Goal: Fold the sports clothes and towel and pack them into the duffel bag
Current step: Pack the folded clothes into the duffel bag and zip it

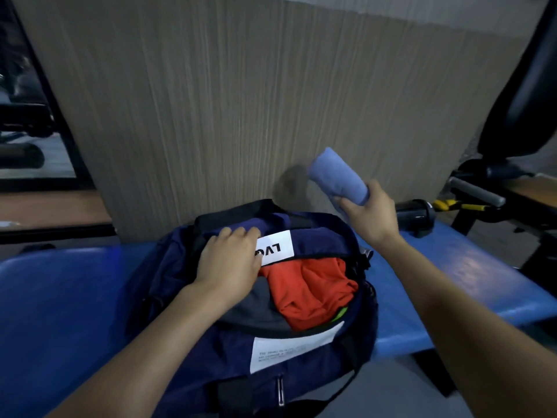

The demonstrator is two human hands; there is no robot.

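While duffel bag point(301, 351) sits open on blue surface point(60, 297), we press left hand point(229, 260), fingers flat and spread, on far flap. Right hand point(369, 211) grips rolled towel point(337, 176), raised beyond bag. Orange garment point(310, 294) inside, right of left hand.

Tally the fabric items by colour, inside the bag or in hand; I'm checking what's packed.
Orange garment, in duffel bag: 1
Dark grey garment, in bag: 1
Neon green piece, barely showing in bag: 1
Light blue rolled towel, in right hand: 1
Total: 4
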